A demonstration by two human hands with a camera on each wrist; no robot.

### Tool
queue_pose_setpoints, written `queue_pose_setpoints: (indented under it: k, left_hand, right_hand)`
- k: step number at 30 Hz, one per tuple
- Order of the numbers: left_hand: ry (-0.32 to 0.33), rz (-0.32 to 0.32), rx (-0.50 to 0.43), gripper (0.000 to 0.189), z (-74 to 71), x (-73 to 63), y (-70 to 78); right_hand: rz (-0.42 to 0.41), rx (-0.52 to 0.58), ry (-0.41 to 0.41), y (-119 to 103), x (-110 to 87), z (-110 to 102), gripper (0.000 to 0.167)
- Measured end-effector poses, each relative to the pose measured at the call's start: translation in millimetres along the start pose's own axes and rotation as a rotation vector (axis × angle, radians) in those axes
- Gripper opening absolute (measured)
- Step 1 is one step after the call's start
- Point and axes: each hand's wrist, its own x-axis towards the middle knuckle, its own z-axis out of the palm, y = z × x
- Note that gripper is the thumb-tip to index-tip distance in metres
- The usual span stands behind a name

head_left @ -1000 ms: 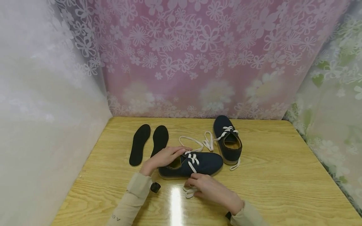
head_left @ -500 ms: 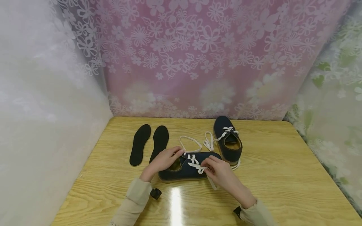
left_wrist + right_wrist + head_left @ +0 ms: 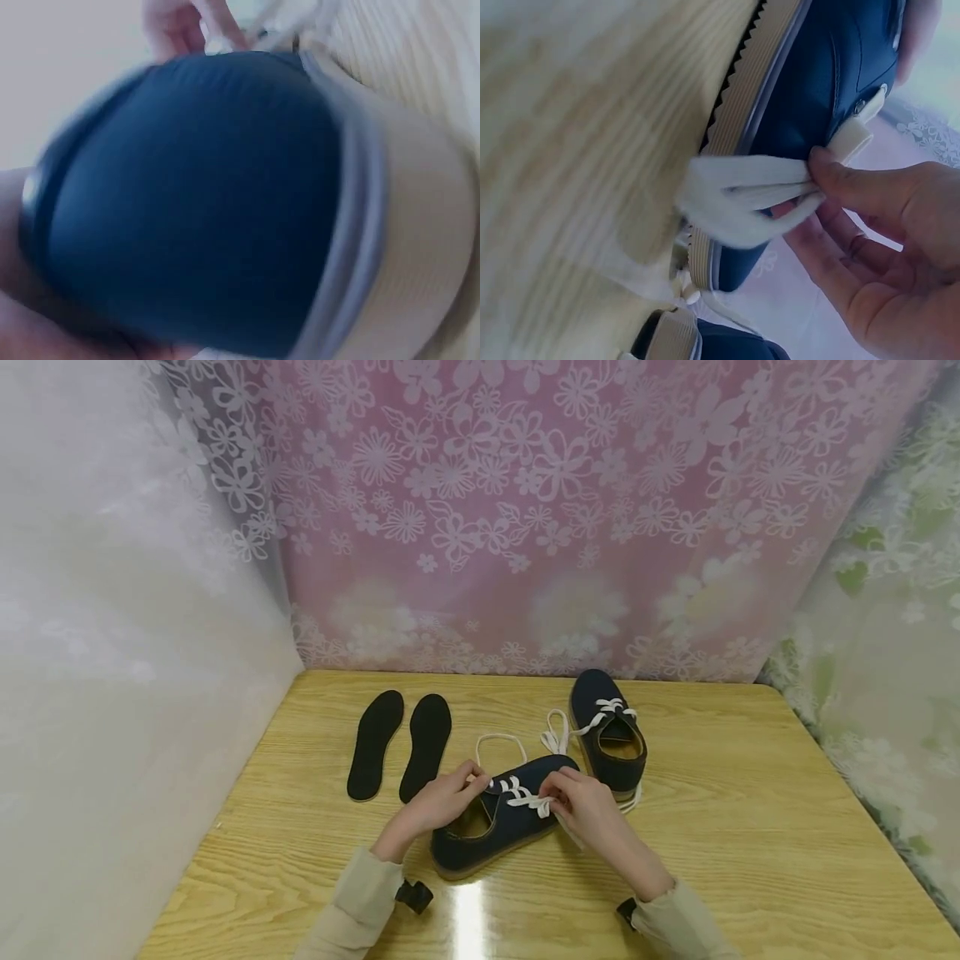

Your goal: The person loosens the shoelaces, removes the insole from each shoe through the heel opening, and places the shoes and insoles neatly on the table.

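Observation:
A navy canvas shoe (image 3: 517, 827) with a tan sole and white laces lies at an angle at the front middle of the table, heel toward me. My left hand (image 3: 442, 797) grips its far side by the opening; the left wrist view shows the heel (image 3: 202, 202) close up, blurred. My right hand (image 3: 588, 806) pinches a gathered white shoelace (image 3: 742, 195) between thumb and fingers, over the near side of the shoe. The lace's loops hang from the fingertips. Another stretch of lace (image 3: 501, 737) curves on the table behind the shoe.
Two black insoles, one (image 3: 375, 745) left of the other (image 3: 426, 747), lie at the left. A second navy shoe (image 3: 615, 735) with white laces stands at the right, toe away. Floral curtains (image 3: 510, 527) hang behind the wooden table (image 3: 750, 827).
My right hand has lifted the bundled lace from the table to the shoe's side and toward its toe. The shoe has turned, its heel swinging toward me, with my left hand on it.

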Motion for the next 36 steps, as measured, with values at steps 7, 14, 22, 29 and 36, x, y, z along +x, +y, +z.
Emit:
queue_pose_setpoints:
  k: [7,14,22,29,36]
  left_hand:
    - [-0.028,0.028,-0.026,0.035,9.4,-7.3,5.8]
    - [-0.099,0.141,0.063,0.030,4.7,-4.1,5.9]
    - [-0.029,0.116,0.522,0.054,-1.6,10.2,9.5]
    - [-0.044,0.152,0.596,0.074,11.2,28.9,-2.5]
    - [0.128,0.226,0.585,0.015,13.0,37.2,-13.5]
  right_hand:
    - [0.058,-0.020,-0.065,7.3,7.4,-6.5,0.031]
    - [0.094,-0.014,-0.102,13.5,12.9,-8.2,0.030]
    - [0.097,-0.013,-0.119,16.4,11.0,-6.5,0.028]
    - [0.099,0.001,-0.123,16.5,9.5,-3.7,0.026]
    - [0.084,-0.026,-0.083,15.3,9.8,-1.6,0.028]
